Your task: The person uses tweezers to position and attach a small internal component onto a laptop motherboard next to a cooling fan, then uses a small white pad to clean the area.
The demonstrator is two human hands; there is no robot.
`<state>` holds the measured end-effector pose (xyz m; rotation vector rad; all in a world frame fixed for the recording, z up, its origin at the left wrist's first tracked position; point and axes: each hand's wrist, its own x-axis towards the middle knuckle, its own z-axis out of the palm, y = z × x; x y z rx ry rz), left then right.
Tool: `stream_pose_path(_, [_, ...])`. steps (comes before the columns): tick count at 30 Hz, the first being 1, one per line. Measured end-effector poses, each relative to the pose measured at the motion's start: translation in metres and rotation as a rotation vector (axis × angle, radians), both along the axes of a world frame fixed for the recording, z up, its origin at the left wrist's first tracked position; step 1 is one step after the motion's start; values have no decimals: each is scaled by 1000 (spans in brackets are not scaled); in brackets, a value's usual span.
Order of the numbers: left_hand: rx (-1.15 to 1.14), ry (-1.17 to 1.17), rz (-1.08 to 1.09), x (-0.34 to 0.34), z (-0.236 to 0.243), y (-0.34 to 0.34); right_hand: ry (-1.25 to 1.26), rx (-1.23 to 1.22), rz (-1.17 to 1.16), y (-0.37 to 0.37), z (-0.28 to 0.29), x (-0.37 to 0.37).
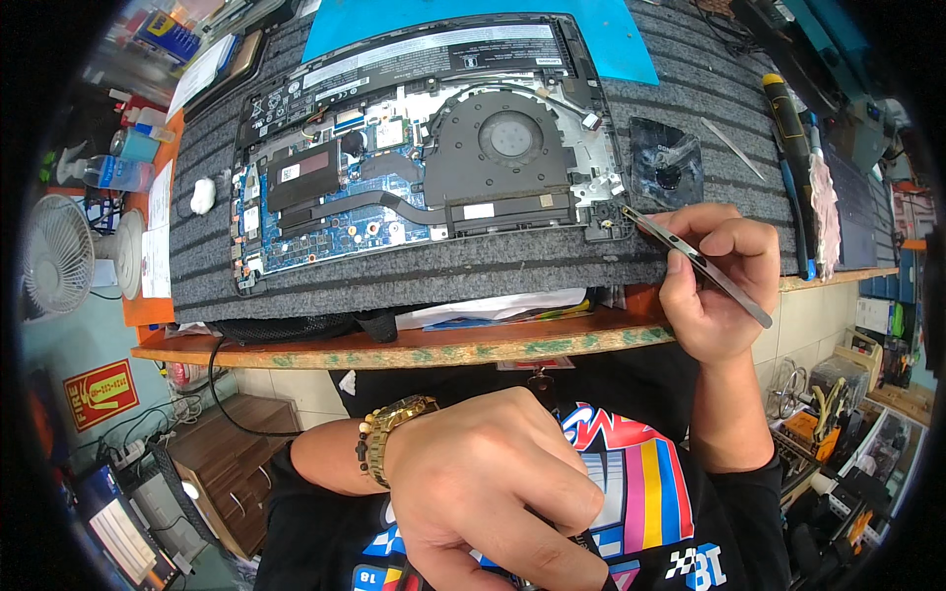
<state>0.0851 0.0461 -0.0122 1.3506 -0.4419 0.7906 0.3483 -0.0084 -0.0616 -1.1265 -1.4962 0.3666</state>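
My right hand (724, 295) is closed on a pair of metal tweezers (724, 280), beyond the table's front edge. The tweezers' tips are at the near right corner of an opened laptop base (598, 212); whether they touch it I cannot tell. The laptop lies with its insides up, showing a black battery (424, 61), a round cooling fan (512, 135), a copper-dark heat pipe (365, 200) and a blue circuit board (370, 234). My left hand (493, 473), below a gold watch (404, 419), is held near my chest with its fingers curled; what they hold, if anything, is hidden.
A grey ribbed mat (473, 271) covers the table. White cotton (203, 196) lies left of the laptop. To its right are a dark square sheet (666, 163), a thin metal tool (732, 149) and a yellow-black screwdriver (788, 123). Bottles (118, 174) and a small fan (61, 251) stand left.
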Motion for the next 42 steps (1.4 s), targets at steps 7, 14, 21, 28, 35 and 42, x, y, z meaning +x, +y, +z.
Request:
stream_pose_path(7, [27,-1,-2,0,1,1,-47,8,-13,0,1,2])
stream_pose_path(14, [21,-11,-19,0,0,1,-52,4,-8,1,7,1])
stream_pose_path(21, [40,-173,50,6,-7,-1,-103,-18,-66,3,18,-5])
stream_pose_path(28, [-7,-147,47,2,-4,-2,-197,-18,-136,6,21,-8])
stream_pose_path(35, [17,-162,39,2,-2,2,-269,-10,-170,7,23,-11])
stream_pose_path(42, [13,-182,46,-1,-6,-2,-322,42,-157,11,24,-13])
